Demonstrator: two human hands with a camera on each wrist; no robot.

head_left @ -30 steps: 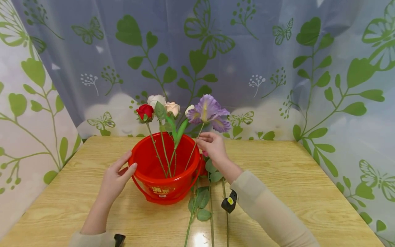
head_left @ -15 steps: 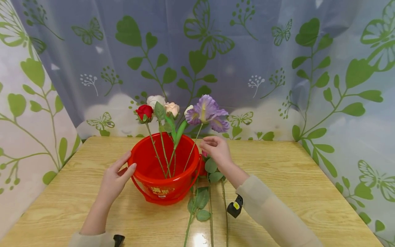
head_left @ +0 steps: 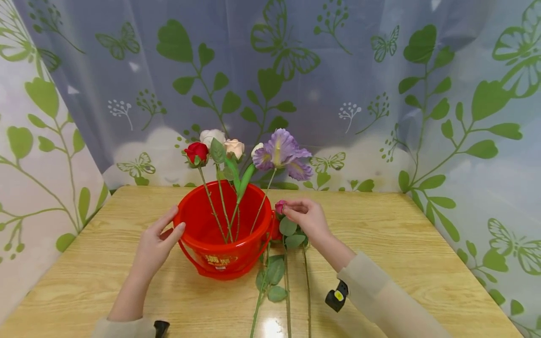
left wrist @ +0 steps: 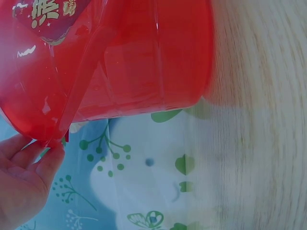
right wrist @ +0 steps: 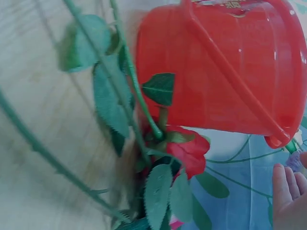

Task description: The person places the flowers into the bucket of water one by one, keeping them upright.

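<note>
bright, fairly even light fills the head view, with a blown-out glare spot at six o'clock on the wooden table (head_left: 380, 244); the curtain (head_left: 313, 94) darkens toward two o'clock. both wrist views look hazy and cool-tinted. white glints mark the red bucket (left wrist: 139, 62) at ten o'clock; a flower stem (right wrist: 34, 143) softens at nine.

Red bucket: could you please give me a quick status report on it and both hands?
Left hand grips red bucket; right hand at pink flower, contact unclear. Red bucket upright, flowers standing in it. Loose green stems lie at its right.
</note>
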